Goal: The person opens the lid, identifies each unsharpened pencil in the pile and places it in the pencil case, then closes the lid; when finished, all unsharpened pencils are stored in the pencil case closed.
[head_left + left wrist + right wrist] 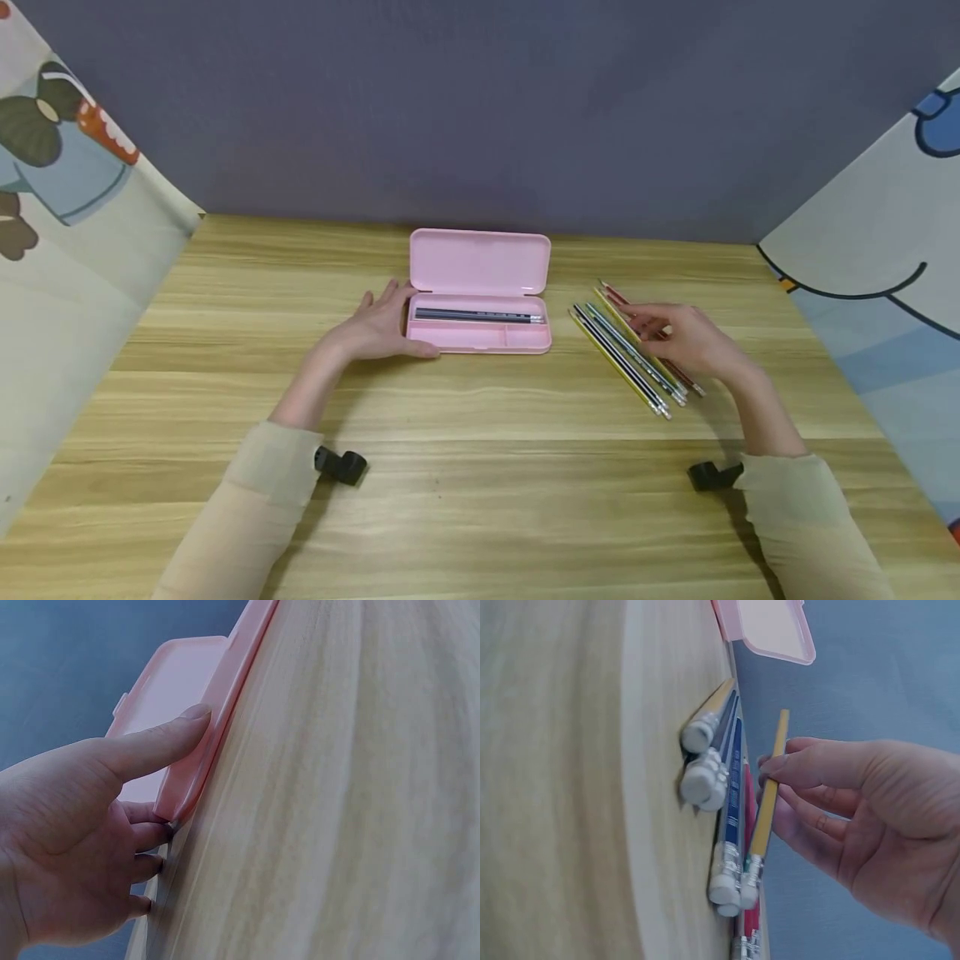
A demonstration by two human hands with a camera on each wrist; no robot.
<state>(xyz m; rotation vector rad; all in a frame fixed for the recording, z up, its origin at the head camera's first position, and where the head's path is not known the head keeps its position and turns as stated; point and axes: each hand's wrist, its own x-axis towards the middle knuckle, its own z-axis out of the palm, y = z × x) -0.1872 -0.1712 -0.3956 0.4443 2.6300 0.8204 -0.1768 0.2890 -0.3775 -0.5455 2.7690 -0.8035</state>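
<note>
A pink pencil case (480, 337) lies open on the wooden table (480, 467), its lid (480, 262) folded back. One dark pencil (476, 316) lies inside. My left hand (397, 323) rests against the case's left end, thumb stretched along the front edge; the left wrist view shows the left hand (161, 776) touching the case (202, 750). Several loose pencils (633, 358) lie in a slanted bunch right of the case. My right hand (641, 321) is over them. In the right wrist view the right hand (769, 772) pinches a yellow pencil (765, 817), raised off the other pencils (724, 772).
Printed cloth panels stand at the left (67, 250) and right (885, 275) sides of the table, and a grey-blue wall (480, 108) closes the back. Bare wood stretches across the front of the table.
</note>
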